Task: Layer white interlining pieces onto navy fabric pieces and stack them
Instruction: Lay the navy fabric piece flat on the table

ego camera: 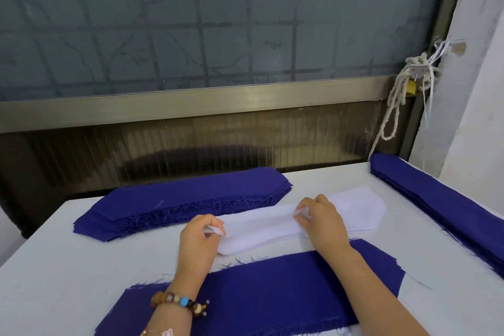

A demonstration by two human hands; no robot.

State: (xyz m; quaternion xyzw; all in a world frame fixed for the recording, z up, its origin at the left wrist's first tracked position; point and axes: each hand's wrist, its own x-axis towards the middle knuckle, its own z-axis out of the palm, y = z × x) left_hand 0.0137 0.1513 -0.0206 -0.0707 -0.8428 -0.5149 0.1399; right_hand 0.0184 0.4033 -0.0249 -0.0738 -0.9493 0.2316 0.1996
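A stack of white interlining pieces point(351, 207) lies in the middle of the table. My left hand point(200, 237) pinches the near-left end of the top white piece point(259, 224). My right hand point(321, 219) pinches the same piece near its middle, where it is a little lifted and wrinkled. A single navy fabric piece point(272, 289) lies flat in front of me, under both forearms. A thick stack of navy pieces point(185, 199) sits behind the white stack on the left.
Another navy stack point(447, 204) runs along the table's right edge. The white table point(54, 267) ends at a window frame behind and a wall on the right, where a knotted rope point(401, 95) hangs.
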